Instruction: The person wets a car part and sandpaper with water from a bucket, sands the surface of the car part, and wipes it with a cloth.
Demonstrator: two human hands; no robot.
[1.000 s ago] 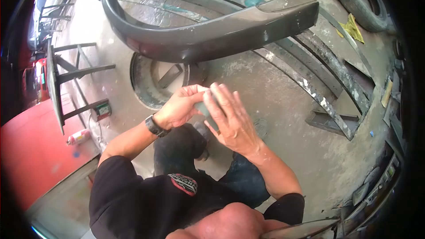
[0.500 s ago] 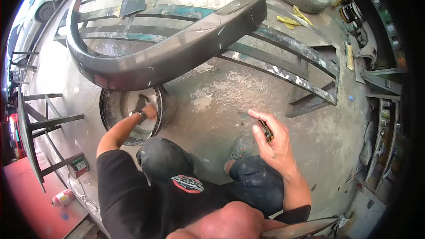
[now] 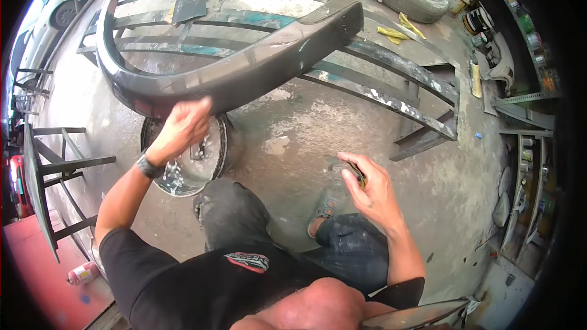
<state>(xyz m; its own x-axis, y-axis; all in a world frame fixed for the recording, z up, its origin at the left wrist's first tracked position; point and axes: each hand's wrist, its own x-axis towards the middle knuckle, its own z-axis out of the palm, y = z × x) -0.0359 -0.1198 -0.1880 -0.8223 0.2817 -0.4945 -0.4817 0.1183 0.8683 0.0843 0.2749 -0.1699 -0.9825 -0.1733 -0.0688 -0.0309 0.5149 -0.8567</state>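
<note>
My left hand, with a watch on its wrist, is raised over a round bucket and right at the lower edge of a dark grey car bumper. Its fingers are curled closed, and whatever they may hold is hidden. Whitish, cloudy liquid with suds shows inside the bucket. Over my right knee, my right hand is closed around a small dark object with a yellowish edge, mostly covered by the fingers. The bumper lies across a paint-spattered metal rack.
The metal rack spans the floor ahead. A dark sheet lies on its far bars. Beyond are a tyre with a rag and yellow scraps. Shelves with cans line the right; a metal stand is at left.
My left hand has come up out of the bucket to the bumper's lower edge. My right hand has shifted only slightly and keeps its hold. The camera view has moved a little.
</note>
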